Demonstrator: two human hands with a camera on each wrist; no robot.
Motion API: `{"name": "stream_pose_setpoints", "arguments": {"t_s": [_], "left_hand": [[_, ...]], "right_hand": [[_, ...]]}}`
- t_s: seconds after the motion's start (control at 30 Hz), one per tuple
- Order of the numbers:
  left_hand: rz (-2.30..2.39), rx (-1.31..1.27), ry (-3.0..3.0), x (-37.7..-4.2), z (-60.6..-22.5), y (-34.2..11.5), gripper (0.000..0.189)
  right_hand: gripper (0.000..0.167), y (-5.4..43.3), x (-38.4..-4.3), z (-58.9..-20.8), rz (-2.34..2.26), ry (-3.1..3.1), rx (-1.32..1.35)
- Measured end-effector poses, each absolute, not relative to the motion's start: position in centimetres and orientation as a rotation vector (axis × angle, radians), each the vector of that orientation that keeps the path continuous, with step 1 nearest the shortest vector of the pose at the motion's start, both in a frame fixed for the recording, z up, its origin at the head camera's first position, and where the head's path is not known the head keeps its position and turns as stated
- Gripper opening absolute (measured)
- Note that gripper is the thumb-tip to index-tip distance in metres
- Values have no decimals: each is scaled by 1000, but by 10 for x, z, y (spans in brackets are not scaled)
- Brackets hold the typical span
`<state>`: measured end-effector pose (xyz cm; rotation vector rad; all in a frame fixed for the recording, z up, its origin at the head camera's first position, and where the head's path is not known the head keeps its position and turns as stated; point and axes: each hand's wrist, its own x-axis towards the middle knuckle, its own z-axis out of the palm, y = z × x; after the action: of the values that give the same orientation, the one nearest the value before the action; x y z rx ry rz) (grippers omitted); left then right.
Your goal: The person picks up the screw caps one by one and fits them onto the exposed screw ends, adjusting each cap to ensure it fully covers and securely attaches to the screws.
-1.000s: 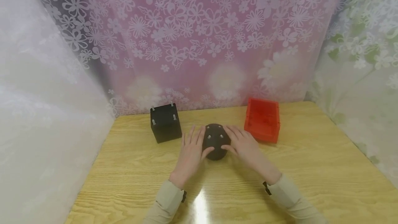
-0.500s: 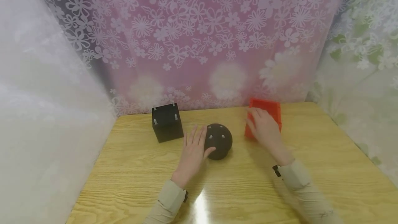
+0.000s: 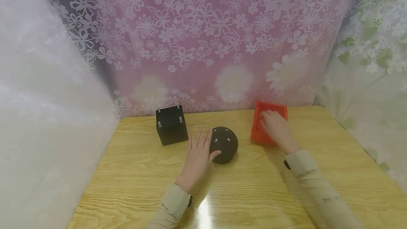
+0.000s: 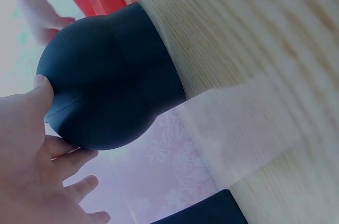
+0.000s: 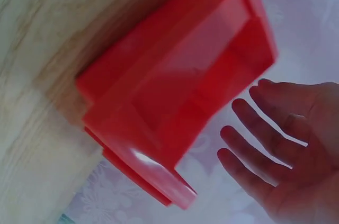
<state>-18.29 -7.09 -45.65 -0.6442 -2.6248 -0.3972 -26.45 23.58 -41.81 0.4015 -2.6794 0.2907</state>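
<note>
The left grip (image 3: 198,154), fingers extended and spread, rests against the black round piece (image 3: 227,149), which stands upright on the bench (image 3: 143,186) to its right. The right grip (image 3: 277,128), loosely bent and holding nothing, hangs over the red bin (image 3: 261,137), no contact visible. Judged progress: the round piece is steadied; no hold on the bin is yet established.

There are two hands: one left hand (image 3: 194,156) and one right hand (image 3: 278,130). Beside the left hand's thumb is one rounded black object (image 3: 226,151); on its other side is one black box (image 3: 173,133). Each of these two carries four light pegs (image 3: 228,140), so eight are visible. At the right hand is one red bin (image 3: 261,136). Behind the hands are two sleeves (image 3: 321,183), and below them one worktop (image 3: 248,193).
</note>
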Motion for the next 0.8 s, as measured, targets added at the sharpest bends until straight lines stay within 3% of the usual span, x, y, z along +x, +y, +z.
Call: {"name": "stream_pose_setpoints", "arguments": {"t_s": [0.3, 0.5, 0.8], "left_hand": [[-361, -600, -2665, -194, -459, -64, 82], [-348, -597, -2685, -196, -459, -63, 82], [-365, -593, -2671, -196, -459, -63, 81]], "right_hand": [[5, 244, -306, -436, 308, -2872, 365], [14, 248, -316, -445, 333, -2921, 350], [8, 258, -335, -455, 469, -3002, 372]]}}
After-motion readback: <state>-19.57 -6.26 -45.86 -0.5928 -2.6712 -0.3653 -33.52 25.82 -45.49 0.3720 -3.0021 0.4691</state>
